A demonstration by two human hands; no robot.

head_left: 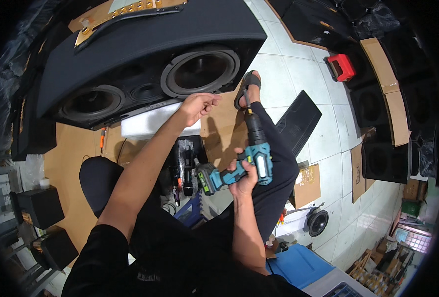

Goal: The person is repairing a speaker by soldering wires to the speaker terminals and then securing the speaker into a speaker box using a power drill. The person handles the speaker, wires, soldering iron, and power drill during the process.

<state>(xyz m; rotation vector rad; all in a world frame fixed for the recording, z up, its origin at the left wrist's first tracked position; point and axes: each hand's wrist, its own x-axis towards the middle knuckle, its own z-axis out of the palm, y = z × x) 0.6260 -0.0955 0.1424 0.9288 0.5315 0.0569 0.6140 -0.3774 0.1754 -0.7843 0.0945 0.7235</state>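
Note:
A large black speaker cabinet [145, 59] lies ahead of me, its front with two round woofers turned my way. Close to the lower rim of the right woofer [202, 74], my left hand [200, 108] has its fingers curled and pinched together. Whatever they hold, if anything, is too small or hidden to make out. My right hand [244, 182] grips a teal cordless drill [260, 163] by its handle, with the long bit pointing away toward my foot. The drill is apart from the cabinet.
A white foam block [142, 123] sits under the cabinet's front edge on brown cardboard [71, 173]. Right of my leg lie a black grille panel [299, 121], a cardboard box [307, 185] and a loose round speaker [318, 222]. A red case [341, 68] stands farther right, near stacked black cabinets.

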